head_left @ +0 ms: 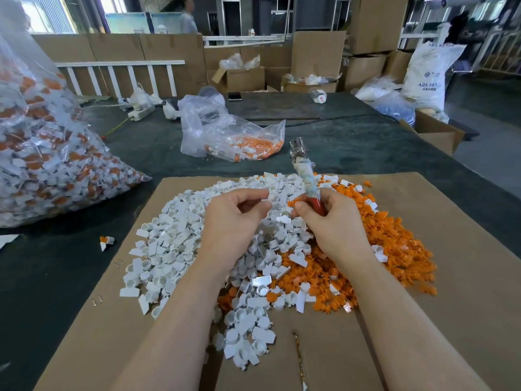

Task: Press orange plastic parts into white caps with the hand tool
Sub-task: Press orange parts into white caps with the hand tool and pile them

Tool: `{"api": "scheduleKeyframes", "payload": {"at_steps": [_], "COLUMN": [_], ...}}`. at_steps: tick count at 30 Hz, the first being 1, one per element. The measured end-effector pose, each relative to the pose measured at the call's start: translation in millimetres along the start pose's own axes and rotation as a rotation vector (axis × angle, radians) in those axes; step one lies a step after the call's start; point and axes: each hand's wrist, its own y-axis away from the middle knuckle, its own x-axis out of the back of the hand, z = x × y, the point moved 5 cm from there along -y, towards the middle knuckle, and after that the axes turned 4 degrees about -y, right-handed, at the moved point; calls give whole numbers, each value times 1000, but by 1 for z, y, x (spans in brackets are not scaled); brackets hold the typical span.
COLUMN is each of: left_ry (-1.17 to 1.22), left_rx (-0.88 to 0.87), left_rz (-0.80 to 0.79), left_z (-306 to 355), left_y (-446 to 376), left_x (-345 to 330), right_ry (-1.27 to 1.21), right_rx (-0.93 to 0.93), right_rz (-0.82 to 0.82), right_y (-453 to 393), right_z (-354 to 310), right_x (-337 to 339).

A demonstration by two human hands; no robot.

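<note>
On flat brown cardboard sheet [423, 320], left hand [231, 218] pinches small white plastic cap [263, 197] just left of right hand [327, 221], which grips upright red-handled metal hand tool [306, 176].

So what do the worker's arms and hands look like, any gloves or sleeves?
No gloves: the left hand and right hand are bare. Both forearms are uncovered as far as the picture shows, with no sleeves in view. I see no rings, watch or bracelets, and the nails look short.

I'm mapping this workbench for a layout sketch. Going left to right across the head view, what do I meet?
Big bag of finished parts → white caps → left hand → right hand gripping the hand tool → orange parts.
</note>
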Motion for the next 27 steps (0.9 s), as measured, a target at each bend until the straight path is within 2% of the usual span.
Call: {"api": "scheduleKeyframes", "payload": {"at_steps": [6, 11, 18, 27], "left_ry": [55, 169, 337, 299], "left_rx": [-37, 25, 89, 60], "left_rz": [62, 31, 24, 64], "left_z": [5, 4, 5, 8], "left_y": [2, 4, 7, 8], "left_x": [1, -9, -17, -17], "right_ry": [21, -2, 109, 179], "right_rx": [122, 164, 213, 243], "right_rz": [68, 88, 190, 243], "right_y": [2, 4, 7, 9], "right_z": [-8, -10, -9, -10], "right_x": [-4, -8, -6, -7]}}
